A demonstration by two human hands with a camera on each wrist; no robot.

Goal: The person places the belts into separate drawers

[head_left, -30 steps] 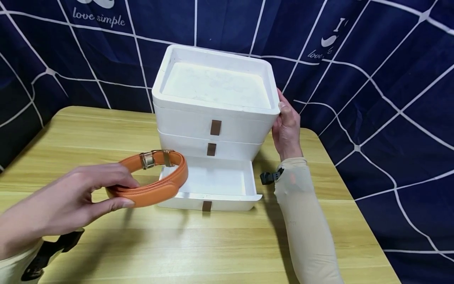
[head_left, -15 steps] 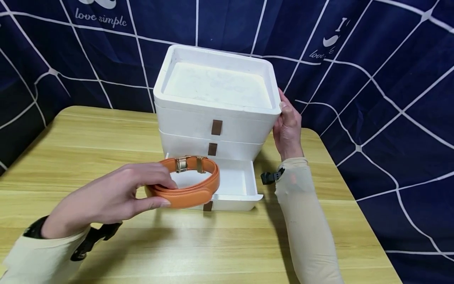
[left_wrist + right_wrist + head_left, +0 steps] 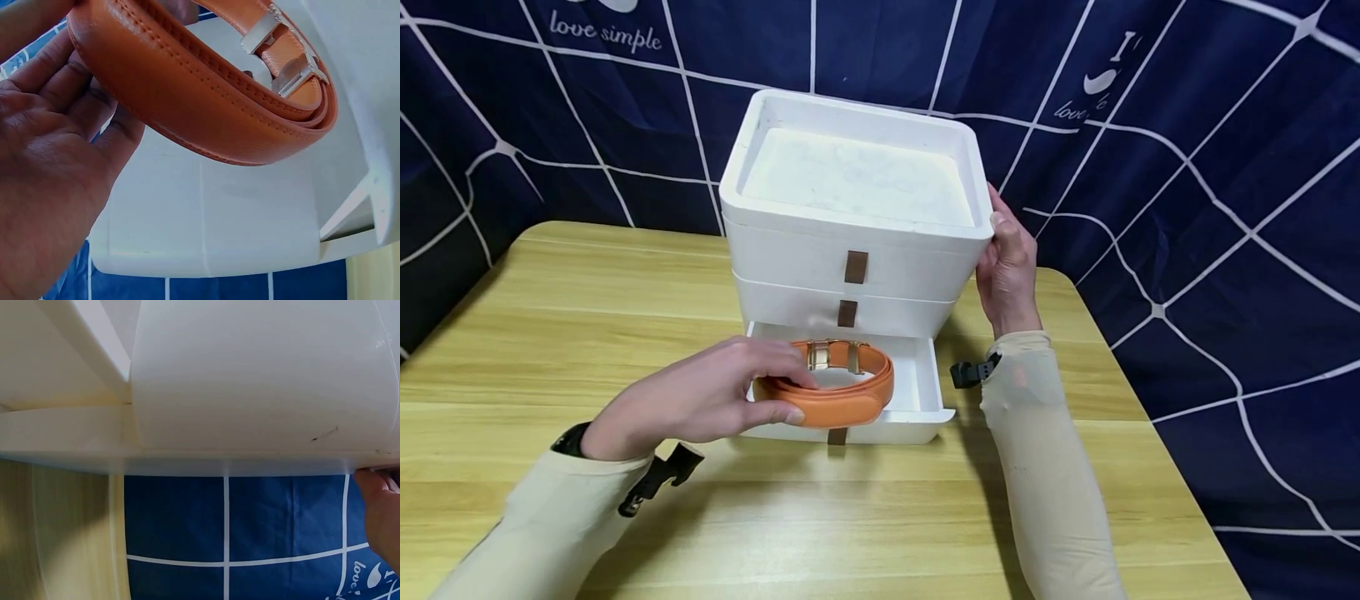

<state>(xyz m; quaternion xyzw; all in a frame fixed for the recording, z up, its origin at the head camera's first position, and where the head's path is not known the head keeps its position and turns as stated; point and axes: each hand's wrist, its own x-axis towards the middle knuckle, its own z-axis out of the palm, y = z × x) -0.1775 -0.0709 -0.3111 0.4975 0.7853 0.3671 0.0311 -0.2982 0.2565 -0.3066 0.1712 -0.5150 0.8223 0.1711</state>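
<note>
My left hand (image 3: 722,396) pinches a coiled orange leather belt (image 3: 842,407) between thumb and fingers. Its gold-coloured buckle (image 3: 820,356) shows at the back of the coil. In the head view the belt overlaps the pulled-out bottom drawer (image 3: 917,375) of a white drawer unit (image 3: 805,254). The left wrist view has the belt (image 3: 206,94) large and close, the buckle at upper right. My right hand (image 3: 1009,271) holds the unit's right side near the top, thumb at the rim. In the right wrist view, that hand (image 3: 384,512) shows at the right edge, fingers mostly hidden.
Two upper drawers with brown pull tabs (image 3: 856,267) are pushed in. A shallow recessed tray (image 3: 857,179) tops the unit. The wooden table (image 3: 880,517) lies beneath, and a dark blue curtain (image 3: 880,42) with white lines hangs behind and to the right.
My left hand has carried the belt rightward, from left of the bottom drawer to over it. The right hand stays at the unit's side.
</note>
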